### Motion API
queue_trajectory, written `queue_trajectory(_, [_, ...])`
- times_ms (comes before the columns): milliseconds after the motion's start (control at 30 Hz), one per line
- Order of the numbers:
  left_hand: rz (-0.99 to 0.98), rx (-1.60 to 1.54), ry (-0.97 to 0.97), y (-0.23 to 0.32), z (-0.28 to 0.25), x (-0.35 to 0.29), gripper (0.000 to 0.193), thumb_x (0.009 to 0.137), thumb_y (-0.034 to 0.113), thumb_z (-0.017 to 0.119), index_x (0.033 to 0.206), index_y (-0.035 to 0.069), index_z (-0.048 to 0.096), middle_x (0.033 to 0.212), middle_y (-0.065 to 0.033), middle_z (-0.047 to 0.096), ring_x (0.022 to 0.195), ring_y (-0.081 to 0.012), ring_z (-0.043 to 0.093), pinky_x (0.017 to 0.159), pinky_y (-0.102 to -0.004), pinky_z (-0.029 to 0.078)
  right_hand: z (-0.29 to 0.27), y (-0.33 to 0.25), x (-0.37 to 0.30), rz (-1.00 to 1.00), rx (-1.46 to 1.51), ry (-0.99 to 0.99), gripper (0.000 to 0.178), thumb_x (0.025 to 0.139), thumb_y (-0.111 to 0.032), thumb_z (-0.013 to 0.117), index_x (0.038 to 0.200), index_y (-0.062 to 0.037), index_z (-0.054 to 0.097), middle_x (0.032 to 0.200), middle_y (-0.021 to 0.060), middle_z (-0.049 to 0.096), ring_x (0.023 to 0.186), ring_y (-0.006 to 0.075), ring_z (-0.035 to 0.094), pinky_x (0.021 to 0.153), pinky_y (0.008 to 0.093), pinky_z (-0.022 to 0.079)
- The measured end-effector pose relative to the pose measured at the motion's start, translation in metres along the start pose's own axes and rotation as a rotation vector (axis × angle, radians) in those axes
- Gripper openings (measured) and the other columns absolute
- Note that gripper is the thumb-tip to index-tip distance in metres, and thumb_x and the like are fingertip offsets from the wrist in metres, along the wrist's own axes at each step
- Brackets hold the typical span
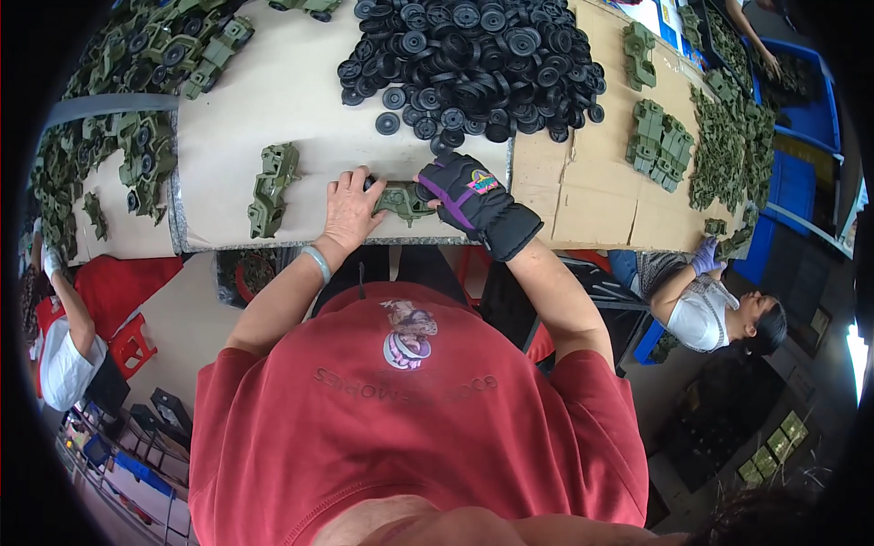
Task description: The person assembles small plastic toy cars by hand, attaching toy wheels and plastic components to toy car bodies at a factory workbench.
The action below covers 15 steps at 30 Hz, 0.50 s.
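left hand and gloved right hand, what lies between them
In the head view, a green toy vehicle lies between the bare left hand and the gloved right hand.

Olive-grn toy veh., lengthwise L-to-R, blk whl nr L end

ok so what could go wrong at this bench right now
The green toy vehicle left of the left hand lies near the front edge of the table and might get knocked off. The heaped black wheels could slide toward the hands. The gloved right hand might feel the green toy body less surely.
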<state>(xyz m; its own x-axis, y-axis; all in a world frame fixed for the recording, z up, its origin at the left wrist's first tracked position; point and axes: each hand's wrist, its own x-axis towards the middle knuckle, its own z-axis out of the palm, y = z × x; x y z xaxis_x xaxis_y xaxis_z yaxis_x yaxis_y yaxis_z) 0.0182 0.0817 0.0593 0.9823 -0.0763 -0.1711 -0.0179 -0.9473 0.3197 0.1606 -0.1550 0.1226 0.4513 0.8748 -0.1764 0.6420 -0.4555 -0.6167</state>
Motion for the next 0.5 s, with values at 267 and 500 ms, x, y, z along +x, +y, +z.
queue_trajectory(267, [-0.02, -0.025, 0.079, 0.006, 0.005, 0.001, 0.067, 0.072, 0.028, 0.092, 0.133, 0.021, 0.066, 0.138, -0.0124, 0.053, 0.131, -0.0362, 0.05, 0.106, -0.0526, 0.042, 0.006, 0.002, 0.004, -0.027, -0.068, -0.093, 0.051, 0.082, -0.019, 0.084, 0.13, -0.0062, 0.071, 0.111, 0.0156, 0.072, 0.111, 0.0385, 0.067, 0.092, 0.0481, 0.055])
queue_trajectory(500, [-0.012, -0.093, 0.091, -0.003, 0.008, -0.002, 0.063, 0.071, 0.026, 0.092, 0.129, 0.019, 0.067, 0.136, -0.0133, 0.054, 0.13, -0.0376, 0.052, 0.106, -0.0535, 0.044, 0.006, -0.017, 0.03, 0.045, 0.157, 0.474, 0.037, 0.088, -0.015, 0.076, 0.123, -0.0054, 0.072, 0.107, 0.0183, 0.073, 0.104, 0.0429, 0.068, 0.088, 0.0519, 0.054])
